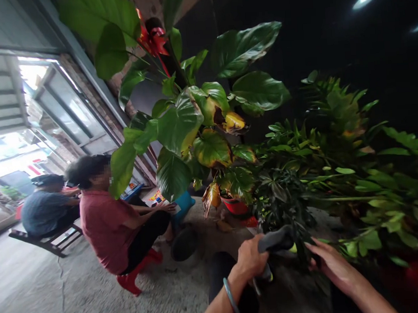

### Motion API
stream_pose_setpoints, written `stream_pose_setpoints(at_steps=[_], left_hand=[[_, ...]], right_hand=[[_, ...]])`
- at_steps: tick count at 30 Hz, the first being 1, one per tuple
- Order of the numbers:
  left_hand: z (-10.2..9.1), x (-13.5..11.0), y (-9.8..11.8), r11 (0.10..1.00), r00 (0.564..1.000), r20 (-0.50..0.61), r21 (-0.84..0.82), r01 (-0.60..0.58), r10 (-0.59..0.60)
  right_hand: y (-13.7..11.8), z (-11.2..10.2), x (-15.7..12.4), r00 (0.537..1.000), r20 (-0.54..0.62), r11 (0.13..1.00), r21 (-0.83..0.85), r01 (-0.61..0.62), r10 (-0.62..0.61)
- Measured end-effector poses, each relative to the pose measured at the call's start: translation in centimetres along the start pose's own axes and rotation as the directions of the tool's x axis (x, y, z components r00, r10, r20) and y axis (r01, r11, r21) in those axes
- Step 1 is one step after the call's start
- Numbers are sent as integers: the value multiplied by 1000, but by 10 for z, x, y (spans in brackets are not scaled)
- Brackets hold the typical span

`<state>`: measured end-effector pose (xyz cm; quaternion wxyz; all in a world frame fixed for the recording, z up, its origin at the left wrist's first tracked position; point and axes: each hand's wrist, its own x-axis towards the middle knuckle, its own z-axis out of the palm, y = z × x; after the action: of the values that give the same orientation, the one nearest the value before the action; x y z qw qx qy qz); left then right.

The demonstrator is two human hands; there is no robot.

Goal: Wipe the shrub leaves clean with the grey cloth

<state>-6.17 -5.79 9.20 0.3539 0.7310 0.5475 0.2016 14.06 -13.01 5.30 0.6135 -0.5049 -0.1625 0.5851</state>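
Observation:
My left hand [252,258], with a pale bangle [231,298] on its wrist, is closed around a rounded dark grey tool [277,239]; its exact kind is unclear. The tool points right, towards the dark leaves. My right hand [329,265] is curled with the fingers drawn together beside hanging dark green leaves [300,238]. What those fingers grip is hidden in shadow. Just beyond both hands stands a dark-leaved bushy plant [278,194]. Bright green foliage [362,198] spreads to the right, close over my right hand.
A tall large-leaved plant [180,122], partly yellowed, grows from a red pot [236,206]. To the left a person in a red shirt [104,226] sits on a red stool [133,278]; another person [49,205] sits behind. A black basin [184,244] stands on the concrete floor.

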Motion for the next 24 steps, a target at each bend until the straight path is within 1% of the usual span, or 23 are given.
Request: stream_pose_setpoints(at_steps=[1, 2, 5, 7, 8, 9, 11, 13, 14, 15, 16, 18, 20, 21, 22, 23, 24], left_hand=[[-2, -3, 0, 1000, 1000, 6, 9, -22, 22], [-7, -3, 2, 999, 999, -19, 0, -42, 42], [-23, 11, 20, 996, 983, -169, -43, -83, 75], [-25, 24, 33, 996, 974, -213, -24, -82, 75], [-21, 29, 36, 997, 976, -207, 0, -75, 73], [-17, 31, 38, 997, 982, -172, 32, -70, 74], [-7, 29, 35, 992, 995, -40, 93, -84, 88], [-7, 23, 29, 989, 992, 80, 103, -107, 99], [-11, 20, 27, 990, 989, 100, 84, -115, 106], [-18, 19, 27, 992, 990, 85, 60, -116, 110], [-25, 19, 29, 993, 993, 38, 39, -113, 112], [-38, 25, 37, 994, 989, -97, 28, -106, 109], [-40, 33, 46, 994, 974, -205, 58, -88, 98], [-37, 35, 49, 994, 969, -231, 86, -66, 85], [-32, 36, 50, 992, 971, -232, 123, -35, 63], [-26, 35, 49, 986, 979, -199, 166, -3, 36], [-20, 31, 47, 978, 991, -134, 210, 18, 10]], right_hand=[[-1, -1, -1, 1000, 11, 1000, -7, -1, 1], [-1, -1, -3, 1000, 24, 1000, -13, 1, -1], [-3, 0, -7, 998, 67, 1000, -18, 20, -19], [-5, 4, -9, 996, 89, 999, -23, 24, -22], [-7, 6, -10, 995, 95, 999, -28, 21, -19], [-8, 7, -10, 995, 97, 999, -34, 18, -14], [-9, 9, -11, 996, 91, 999, -48, 11, -7], [-9, 7, -11, 997, 80, 998, -56, 8, -4], [-8, 5, -10, 997, 75, 998, -57, 8, -4], [-7, 4, -10, 997, 72, 998, -54, 12, -8], [-6, 3, -10, 997, 69, 999, -49, 17, -13], [-5, 2, -9, 997, 67, 999, -41, 29, -27], [-6, 4, -9, 997, 68, 999, -41, 34, -31], [-7, 5, -9, 997, 70, 999, -43, 31, -28], [-9, 7, -10, 997, 72, 999, -47, 27, -24], [-10, 8, -11, 997, 73, 998, -50, 23, -19], [-11, 8, -12, 997, 72, 998, -55, 17, -13]])
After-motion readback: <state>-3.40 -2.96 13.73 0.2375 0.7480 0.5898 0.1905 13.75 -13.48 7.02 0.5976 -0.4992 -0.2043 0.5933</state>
